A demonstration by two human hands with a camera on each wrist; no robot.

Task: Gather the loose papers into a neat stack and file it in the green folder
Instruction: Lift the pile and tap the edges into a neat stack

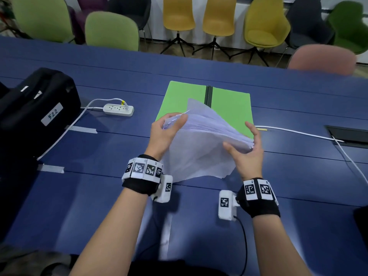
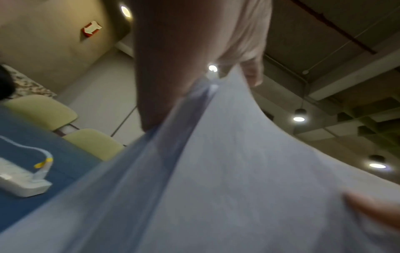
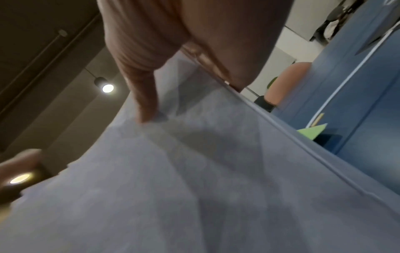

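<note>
A thick stack of white papers (image 1: 201, 140) is held tilted above the blue table (image 1: 99, 196), its lower edge near the tabletop. My left hand (image 1: 169, 126) grips the stack's upper left edge, thumb on the near face. My right hand (image 1: 247, 144) grips its right edge, thumb on the near face and fingers behind. The green folder (image 1: 179, 96) lies open and flat just beyond the papers, its dark spine (image 1: 208, 95) in the middle. The papers (image 2: 238, 171) fill the left wrist view, and the papers (image 3: 194, 179) fill the right wrist view too, where a corner of the folder (image 3: 311, 131) shows.
A white power strip (image 1: 118, 109) with its cord lies left of the folder. A black bag (image 1: 33, 104) sits at the far left. A white cable (image 1: 298, 132) runs along the right to a floor box (image 1: 348, 134). Chairs (image 1: 179, 14) line the far side.
</note>
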